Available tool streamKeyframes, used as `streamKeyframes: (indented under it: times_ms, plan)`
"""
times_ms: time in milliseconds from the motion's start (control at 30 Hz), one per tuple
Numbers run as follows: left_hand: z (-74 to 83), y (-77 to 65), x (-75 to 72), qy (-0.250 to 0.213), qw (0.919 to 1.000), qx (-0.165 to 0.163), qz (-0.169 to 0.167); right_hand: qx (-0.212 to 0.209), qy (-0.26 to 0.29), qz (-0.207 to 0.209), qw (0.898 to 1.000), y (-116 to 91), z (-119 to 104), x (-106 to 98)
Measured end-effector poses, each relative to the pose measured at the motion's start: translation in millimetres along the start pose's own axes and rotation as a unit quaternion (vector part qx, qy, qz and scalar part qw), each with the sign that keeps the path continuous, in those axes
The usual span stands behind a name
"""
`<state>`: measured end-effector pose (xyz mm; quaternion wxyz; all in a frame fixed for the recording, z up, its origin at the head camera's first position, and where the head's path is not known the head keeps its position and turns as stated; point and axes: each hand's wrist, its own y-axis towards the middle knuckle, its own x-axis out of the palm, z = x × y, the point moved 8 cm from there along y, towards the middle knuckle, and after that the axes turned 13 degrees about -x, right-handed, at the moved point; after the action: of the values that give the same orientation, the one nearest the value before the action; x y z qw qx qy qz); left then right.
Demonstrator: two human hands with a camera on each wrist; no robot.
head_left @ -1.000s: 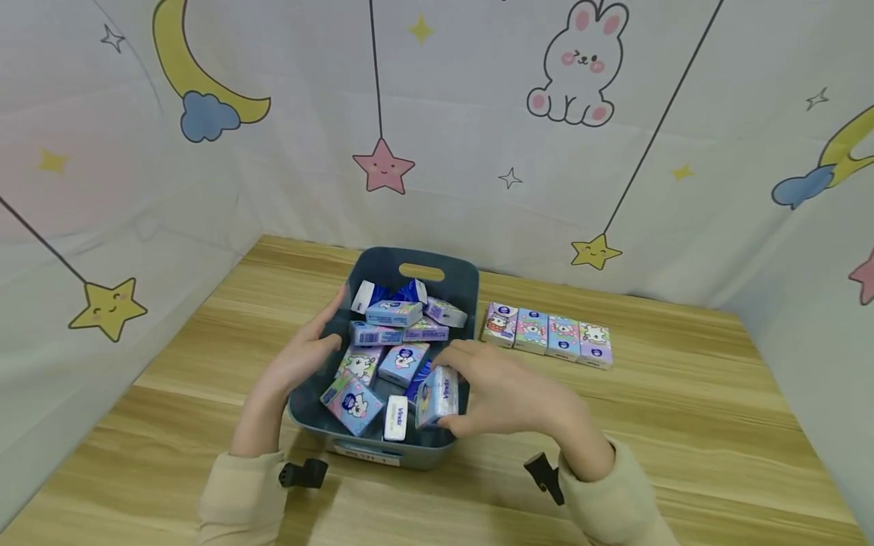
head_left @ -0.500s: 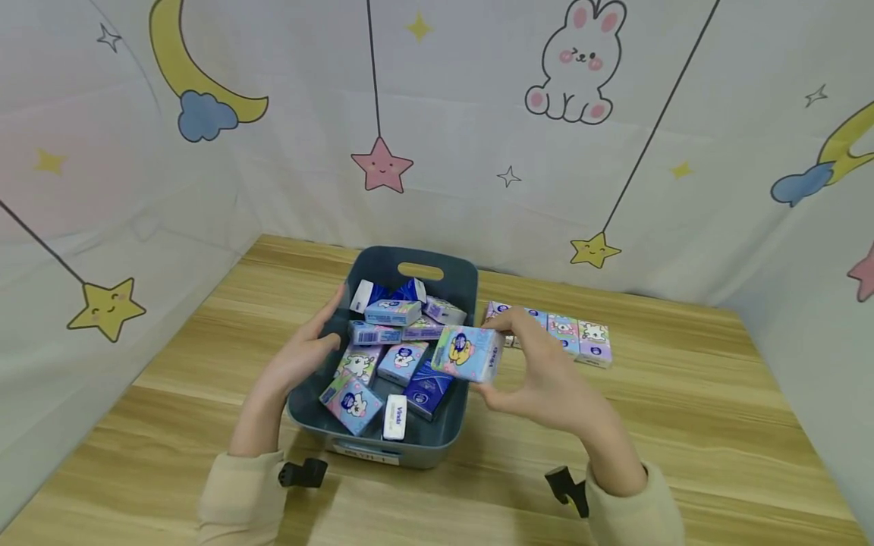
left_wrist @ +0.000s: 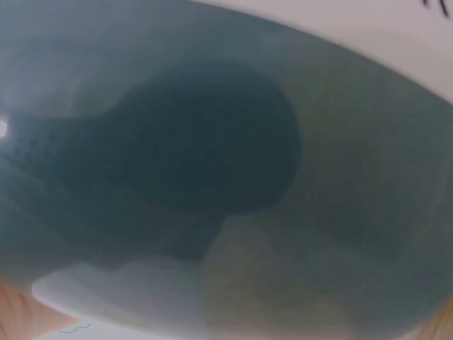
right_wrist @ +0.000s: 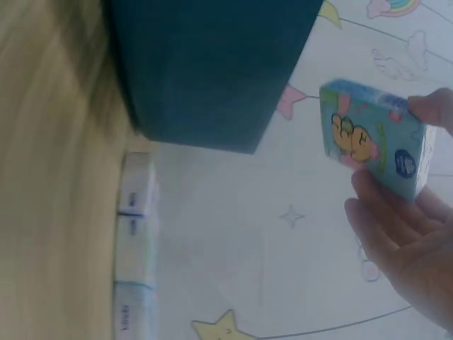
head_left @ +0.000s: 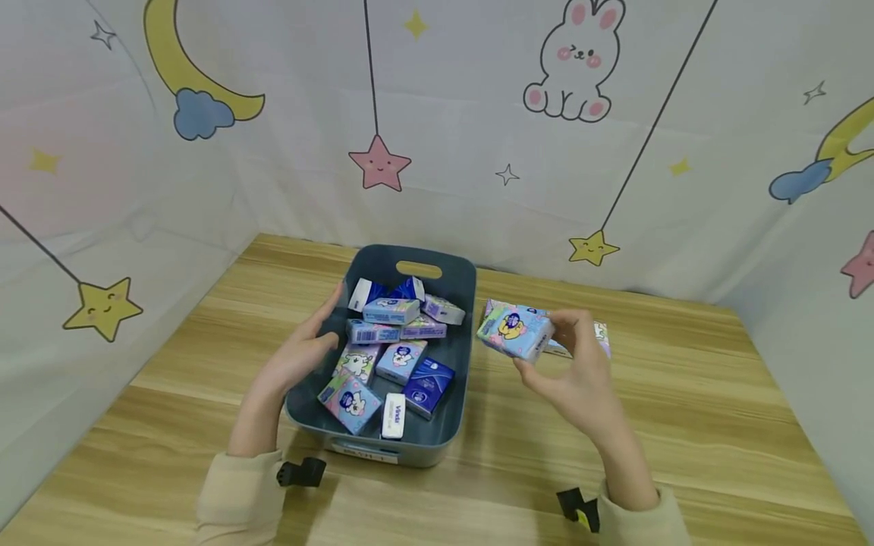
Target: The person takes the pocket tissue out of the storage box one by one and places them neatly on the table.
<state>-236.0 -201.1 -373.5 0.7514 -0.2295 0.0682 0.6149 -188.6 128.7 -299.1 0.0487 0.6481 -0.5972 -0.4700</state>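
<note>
So a white cartoon-print cloth (head_left: 464, 114) is hanging at the back, and a wood-grain table (head_left: 696, 432) is spreading out below. A blue-grey bin (head_left: 456, 279) is sitting on it, with tissue packs (head_left: 403, 362) lying jumbled inside. Left hand (head_left: 298, 355) is resting along the bin's left side, fingers straight, thumb apart, so that grip is looking spread. Right hand (head_left: 582, 375) is angling up from the lower right, fingers above, thumb below, its grip pinching a blue pack (head_left: 517, 332). A row of packs (right_wrist: 134, 248) is lying right of the bin, partly covered in the head view. The blue pack's hovering tilted above the table, just right of the bin.
</note>
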Motion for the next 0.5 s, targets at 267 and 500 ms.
streamKeyframes:
  times_ms: [267,500]
  plan:
    - [-3.9,1.6,-1.5,0.008,0.9999,-0.007,0.004,0.134,0.012,0.017,0.991,-13,36,13]
    - [-1.7,0.6,-0.5,0.010,0.9999,-0.007,0.006,0.219,0.018,0.019,0.975,-25,65,33]
